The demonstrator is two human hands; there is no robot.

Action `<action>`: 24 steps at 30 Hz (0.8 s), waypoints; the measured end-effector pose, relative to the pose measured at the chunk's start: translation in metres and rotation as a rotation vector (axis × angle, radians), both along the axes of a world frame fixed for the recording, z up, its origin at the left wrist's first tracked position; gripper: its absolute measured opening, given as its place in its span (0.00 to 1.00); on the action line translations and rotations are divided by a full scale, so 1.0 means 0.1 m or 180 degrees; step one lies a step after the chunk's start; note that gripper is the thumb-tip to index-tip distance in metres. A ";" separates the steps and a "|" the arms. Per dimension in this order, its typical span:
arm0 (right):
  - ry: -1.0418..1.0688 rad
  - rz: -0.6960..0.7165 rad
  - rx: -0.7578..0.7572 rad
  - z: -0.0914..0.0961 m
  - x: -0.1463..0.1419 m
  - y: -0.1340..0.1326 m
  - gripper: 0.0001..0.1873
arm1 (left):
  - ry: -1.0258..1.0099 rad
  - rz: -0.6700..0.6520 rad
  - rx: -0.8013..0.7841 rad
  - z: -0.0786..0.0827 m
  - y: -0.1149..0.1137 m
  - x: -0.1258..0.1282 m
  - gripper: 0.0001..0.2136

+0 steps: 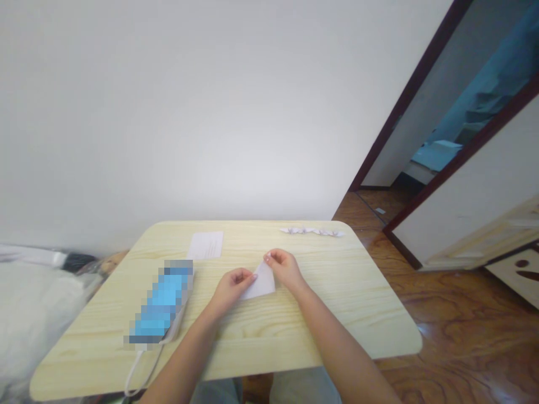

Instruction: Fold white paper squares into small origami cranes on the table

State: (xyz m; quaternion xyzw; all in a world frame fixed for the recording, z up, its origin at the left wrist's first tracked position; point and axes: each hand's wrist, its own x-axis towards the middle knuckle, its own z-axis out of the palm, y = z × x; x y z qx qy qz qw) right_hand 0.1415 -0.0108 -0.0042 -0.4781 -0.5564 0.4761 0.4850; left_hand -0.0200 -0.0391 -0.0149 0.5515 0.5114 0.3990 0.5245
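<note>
A white sheet of paper [261,283], folded to a roughly triangular shape, is held just over the table between both hands. My left hand [233,287] pinches its left edge between thumb and fingers. At the upper corner, my right hand [285,266] grips the paper with thumb and fingertips. Parts of the paper's edges are hidden under the fingers. Farther back lies a row of small folded white paper pieces [312,231], and another flat white sheet [206,245] with faint print rests at the back left.
The light wood table [345,331] stands against a white wall. On its left lies a phone [162,303], its screen blurred, with a white cable [133,373] running off the front edge. A doorway opens at the right, and pale bedding [33,314] is at the left.
</note>
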 end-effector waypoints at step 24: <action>0.0264 0.0582 -0.0770 0.01 0.17 0.09 0.14 | 0.0193 0.0226 -0.0170 0.07 -0.01 -0.05 0.17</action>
